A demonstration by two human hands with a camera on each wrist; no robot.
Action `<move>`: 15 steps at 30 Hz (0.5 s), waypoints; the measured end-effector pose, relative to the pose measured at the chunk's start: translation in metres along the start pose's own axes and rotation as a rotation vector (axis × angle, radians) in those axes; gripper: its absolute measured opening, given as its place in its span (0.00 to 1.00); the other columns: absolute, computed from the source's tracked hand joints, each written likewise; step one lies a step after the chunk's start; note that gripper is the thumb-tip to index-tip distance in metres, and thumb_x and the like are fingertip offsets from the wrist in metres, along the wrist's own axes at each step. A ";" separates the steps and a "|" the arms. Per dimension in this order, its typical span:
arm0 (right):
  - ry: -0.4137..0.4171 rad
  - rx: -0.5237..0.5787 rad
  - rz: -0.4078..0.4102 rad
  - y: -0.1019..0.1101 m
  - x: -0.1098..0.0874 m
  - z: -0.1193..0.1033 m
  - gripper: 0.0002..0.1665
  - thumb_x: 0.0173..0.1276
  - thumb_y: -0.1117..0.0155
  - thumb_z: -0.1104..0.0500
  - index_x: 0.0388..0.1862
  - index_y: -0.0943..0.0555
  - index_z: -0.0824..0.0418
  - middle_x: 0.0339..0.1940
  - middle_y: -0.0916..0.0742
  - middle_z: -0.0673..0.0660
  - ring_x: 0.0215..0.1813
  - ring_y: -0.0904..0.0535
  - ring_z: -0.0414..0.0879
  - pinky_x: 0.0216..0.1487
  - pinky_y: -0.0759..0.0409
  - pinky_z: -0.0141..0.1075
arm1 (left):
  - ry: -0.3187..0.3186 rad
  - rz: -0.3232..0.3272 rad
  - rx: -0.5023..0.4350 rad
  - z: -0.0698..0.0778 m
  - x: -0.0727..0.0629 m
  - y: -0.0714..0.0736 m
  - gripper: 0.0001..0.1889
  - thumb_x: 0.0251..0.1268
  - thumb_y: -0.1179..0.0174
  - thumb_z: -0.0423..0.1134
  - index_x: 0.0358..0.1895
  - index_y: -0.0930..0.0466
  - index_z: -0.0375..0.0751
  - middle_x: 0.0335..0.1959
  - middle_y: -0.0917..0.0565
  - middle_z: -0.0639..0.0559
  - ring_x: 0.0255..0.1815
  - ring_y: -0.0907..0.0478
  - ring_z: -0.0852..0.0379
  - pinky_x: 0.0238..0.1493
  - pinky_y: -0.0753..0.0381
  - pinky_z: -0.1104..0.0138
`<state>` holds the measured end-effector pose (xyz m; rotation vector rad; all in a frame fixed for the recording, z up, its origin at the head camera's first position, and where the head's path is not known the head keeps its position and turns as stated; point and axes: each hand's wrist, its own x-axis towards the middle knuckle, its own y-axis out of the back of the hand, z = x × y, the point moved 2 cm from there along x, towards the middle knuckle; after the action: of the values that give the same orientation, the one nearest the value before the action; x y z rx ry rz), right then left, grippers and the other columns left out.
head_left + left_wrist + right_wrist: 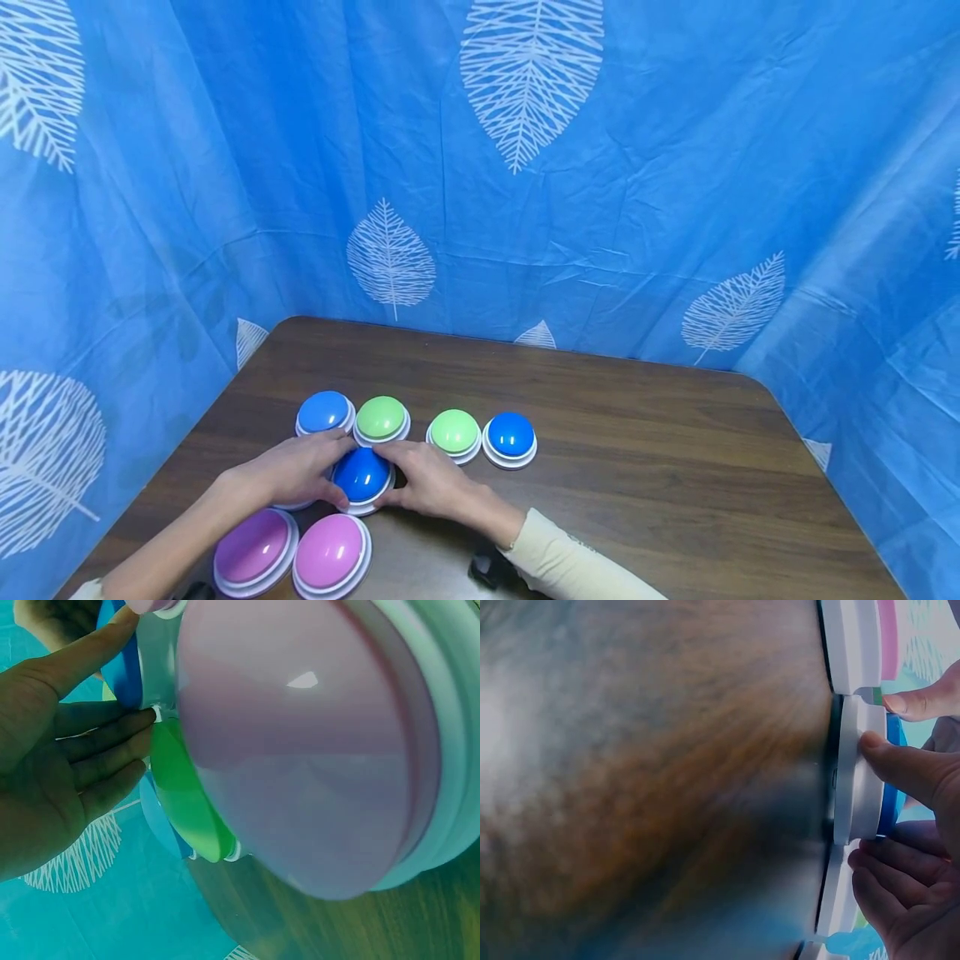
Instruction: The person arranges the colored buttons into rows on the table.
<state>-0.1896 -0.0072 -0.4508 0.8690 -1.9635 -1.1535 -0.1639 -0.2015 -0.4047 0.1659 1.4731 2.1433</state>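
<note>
A dark blue dome button (362, 475) on a white round base sits on the table between both hands. My left hand (296, 471) holds its left side, thumb at the near edge and fingers at the far edge. From the right, my right hand (431, 482) grips the same button; in the right wrist view its thumb presses the white base (862, 769). Behind it stands a light green button (380, 417), beside a lighter blue button (322, 412). Under the left hand another button is mostly hidden; a green dome (184, 791) shows in the left wrist view.
Two pink buttons (328, 551) lie at the near left, one partly below the left forearm. Farther right are a light green button (453, 432) and a dark blue button (512, 435). Blue leaf-print cloth (600, 208) surrounds the brown wooden table (660, 483).
</note>
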 end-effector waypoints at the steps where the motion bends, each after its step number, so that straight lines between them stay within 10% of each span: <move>1: -0.004 0.009 -0.002 0.000 0.000 0.000 0.40 0.62 0.26 0.47 0.69 0.27 0.61 0.62 0.18 0.54 0.61 0.23 0.40 0.61 0.28 0.29 | 0.007 0.000 -0.002 0.001 0.000 0.000 0.38 0.49 0.23 0.52 0.62 0.26 0.36 0.58 0.23 0.40 0.58 0.24 0.38 0.55 0.26 0.39; 15: -0.028 0.094 0.032 0.014 -0.009 0.005 0.40 0.62 0.26 0.48 0.70 0.28 0.59 0.63 0.19 0.53 0.64 0.24 0.40 0.63 0.29 0.31 | -0.015 0.062 -0.011 0.008 -0.003 0.011 0.37 0.51 0.25 0.55 0.60 0.23 0.35 0.58 0.23 0.40 0.58 0.24 0.39 0.53 0.24 0.41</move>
<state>-0.1915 0.0072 -0.4418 0.8710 -2.0609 -1.0675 -0.1616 -0.1989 -0.3913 0.2255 1.4650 2.1944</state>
